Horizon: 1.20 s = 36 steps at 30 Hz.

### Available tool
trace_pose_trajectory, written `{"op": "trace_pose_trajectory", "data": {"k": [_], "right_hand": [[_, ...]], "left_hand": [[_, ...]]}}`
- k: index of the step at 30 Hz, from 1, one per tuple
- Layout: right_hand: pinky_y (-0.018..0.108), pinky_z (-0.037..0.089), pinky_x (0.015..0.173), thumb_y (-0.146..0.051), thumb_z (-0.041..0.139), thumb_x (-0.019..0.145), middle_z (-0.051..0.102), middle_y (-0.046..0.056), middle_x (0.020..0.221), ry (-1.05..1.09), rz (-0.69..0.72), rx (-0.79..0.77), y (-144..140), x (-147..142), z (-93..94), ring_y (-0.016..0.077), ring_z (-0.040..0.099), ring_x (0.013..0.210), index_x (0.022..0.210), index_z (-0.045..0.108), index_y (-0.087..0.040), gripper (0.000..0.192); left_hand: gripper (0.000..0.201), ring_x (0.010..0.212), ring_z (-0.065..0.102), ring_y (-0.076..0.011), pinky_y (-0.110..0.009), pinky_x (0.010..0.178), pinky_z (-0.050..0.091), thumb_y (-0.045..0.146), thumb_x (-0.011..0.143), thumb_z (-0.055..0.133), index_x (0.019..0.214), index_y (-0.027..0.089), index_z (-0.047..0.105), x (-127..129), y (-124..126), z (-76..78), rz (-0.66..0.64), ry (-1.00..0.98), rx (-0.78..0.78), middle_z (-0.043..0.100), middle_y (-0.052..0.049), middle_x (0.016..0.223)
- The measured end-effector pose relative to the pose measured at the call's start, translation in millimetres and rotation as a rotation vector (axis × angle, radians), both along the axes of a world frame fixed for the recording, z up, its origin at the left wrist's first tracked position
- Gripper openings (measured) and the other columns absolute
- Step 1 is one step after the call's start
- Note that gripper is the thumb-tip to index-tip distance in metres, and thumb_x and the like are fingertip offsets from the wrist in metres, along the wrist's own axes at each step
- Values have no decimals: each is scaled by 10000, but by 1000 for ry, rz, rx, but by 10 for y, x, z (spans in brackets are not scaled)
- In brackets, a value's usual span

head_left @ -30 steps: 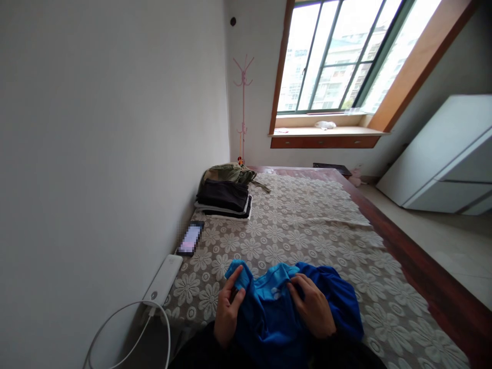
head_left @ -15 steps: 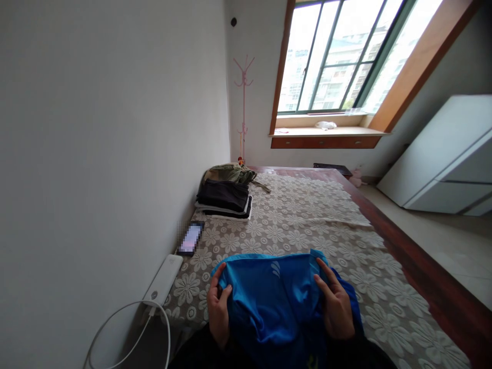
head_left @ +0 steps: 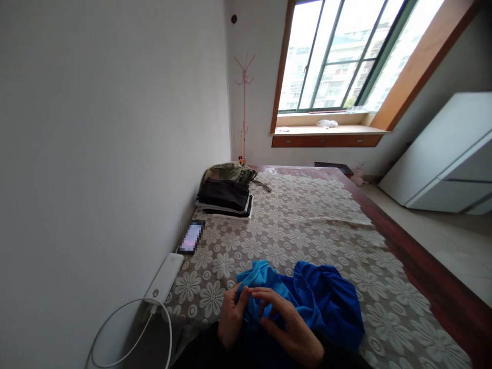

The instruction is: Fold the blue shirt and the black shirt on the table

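At the bed's near edge, both hands, left hand (head_left: 230, 323) and right hand (head_left: 294, 333), pinched the bunched blue garment (head_left: 307, 302), apparently unfolded; a folded stack (head_left: 224, 197) lay by the wall-side edge.

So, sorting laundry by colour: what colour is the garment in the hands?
Bright blue garment, clearest in the head view.

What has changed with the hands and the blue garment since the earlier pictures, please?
The blue garment, stretched wide between both hands half a second ago, is bunched again. The right hand has crossed over to meet the left hand at one edge. The folded clothes and phone stayed put.
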State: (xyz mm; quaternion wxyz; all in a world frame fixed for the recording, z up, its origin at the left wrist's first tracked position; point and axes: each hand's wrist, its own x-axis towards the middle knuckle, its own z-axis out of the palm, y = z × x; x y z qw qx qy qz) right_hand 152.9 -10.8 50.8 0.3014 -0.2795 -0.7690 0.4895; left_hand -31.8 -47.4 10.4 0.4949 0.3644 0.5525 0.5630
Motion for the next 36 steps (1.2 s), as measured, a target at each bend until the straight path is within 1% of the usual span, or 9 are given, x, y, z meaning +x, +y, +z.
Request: {"op": "trace_pose_trajectory", "data": {"k": [4, 7, 12, 16, 20, 23, 27, 30, 36], "right_hand": [[301, 604, 766, -296, 567, 984, 680, 93, 1303, 6, -146, -57, 38, 32, -112, 195, 707, 964, 1383, 592, -304, 400], [286, 603, 692, -324, 563, 980, 601, 110, 1417, 6, -251, -50, 67, 62, -164, 194, 703, 963, 1448, 524, -307, 470], [415, 560, 1023, -348, 615, 943, 506, 107, 1542, -35, -229, 99, 91, 101, -156, 290, 555, 1350, 1504, 496, -324, 574], [347, 601, 891, -335, 588, 975, 671, 93, 1304, -68, -90, 74, 90, 95, -121, 246, 689, 1103, 1361, 638, -310, 390], [305, 595, 763, -387, 605, 977, 720, 70, 1076, -83, -106, 54, 118, 84, -135, 217, 698, 916, 1253, 701, -278, 312], [306, 590, 771, -404, 600, 980, 728, 60, 1021, -78, -131, 62, 150, 112, -145, 214, 695, 889, 1167, 748, -281, 269], [321, 584, 822, -385, 558, 1004, 741, 60, 1019, -40, -143, 68, 176, 178, -114, 222, 708, 932, 1097, 784, -297, 259], [327, 579, 847, -373, 537, 1014, 742, 70, 1042, -21, -183, 79, 177, 211, -93, 228, 708, 961, 1089, 776, -283, 267], [294, 555, 744, -360, 535, 1011, 712, 45, 957, -43, -240, 105, 170, 215, -171, 199, 685, 871, 1017, 702, -250, 200]], "left_hand": [[510, 652, 462, -163, -282, 628, 391, 646, 901, 607, 715, 182, 709, -15, 24, 195, -57, 102, 5, 567, -16, 671], [578, 649, 446, -163, -282, 615, 380, 676, 903, 575, 624, 180, 675, 2, -3, 279, -73, 148, 42, 562, -31, 671], [623, 659, 492, -183, -310, 664, 399, 686, 920, 527, 589, 179, 675, 42, -47, 358, -262, 219, 161, 611, -66, 695], [625, 644, 477, -180, -320, 685, 399, 702, 904, 542, 578, 184, 669, 46, -48, 361, -253, 249, 180, 584, -52, 656], [616, 631, 469, -176, -320, 672, 384, 690, 907, 549, 575, 187, 675, 17, -41, 335, -243, 249, 183, 549, -39, 627], [589, 639, 496, -189, -327, 670, 384, 672, 918, 544, 627, 195, 731, -12, -50, 315, -274, 285, 200, 567, -49, 631], [406, 771, 602, -245, -342, 736, 424, 597, 873, 667, 868, 223, 822, -30, -71, 295, -363, 389, 235, 681, -90, 778], [313, 828, 624, -263, -359, 790, 443, 514, 903, 667, 879, 246, 826, -17, -68, 308, -391, 426, 220, 711, -98, 817], [275, 841, 631, -283, -394, 880, 453, 475, 906, 673, 820, 266, 829, 6, -66, 395, -266, 363, 196, 716, -95, 774]]}}
